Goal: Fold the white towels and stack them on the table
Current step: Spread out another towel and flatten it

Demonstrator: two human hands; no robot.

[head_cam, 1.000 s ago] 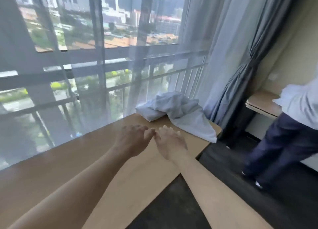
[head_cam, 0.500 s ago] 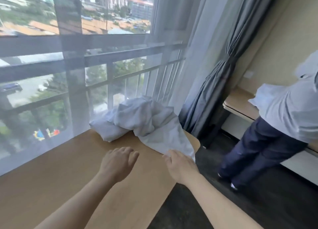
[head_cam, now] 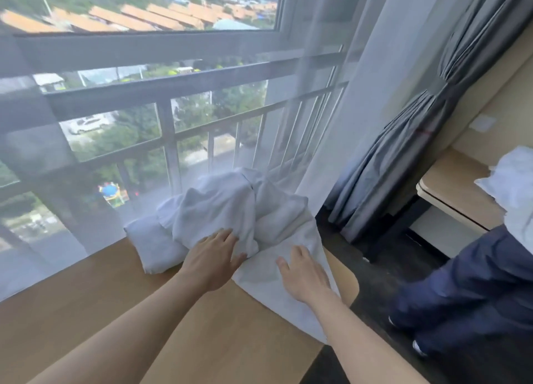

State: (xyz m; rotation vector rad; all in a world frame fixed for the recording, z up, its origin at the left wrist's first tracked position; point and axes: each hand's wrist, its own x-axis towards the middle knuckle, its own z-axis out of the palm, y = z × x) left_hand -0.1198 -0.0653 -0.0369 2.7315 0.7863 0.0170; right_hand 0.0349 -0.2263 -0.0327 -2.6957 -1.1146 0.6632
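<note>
A crumpled heap of white towels point(head_cam: 219, 210) lies at the far right end of the wooden table point(head_cam: 95, 311), against the window. One towel point(head_cam: 288, 297) spreads flat toward me and hangs over the table's right edge. My left hand point(head_cam: 212, 261) lies on the front of the heap with fingers stretched out, touching the cloth. On the flat towel rests my right hand point(head_cam: 304, 274), fingers straight. Neither hand is curled round any cloth.
A sheer curtain point(head_cam: 331, 124) hangs behind the heap and a grey curtain point(head_cam: 403, 167) is tied back at the right. A person in dark trousers point(head_cam: 476, 297) stands at the right by a second wooden desk point(head_cam: 450, 187). Dark floor lies between.
Both hands have moved forward from the bare table onto the towels. The view has come closer to the heap and tilted downward.
</note>
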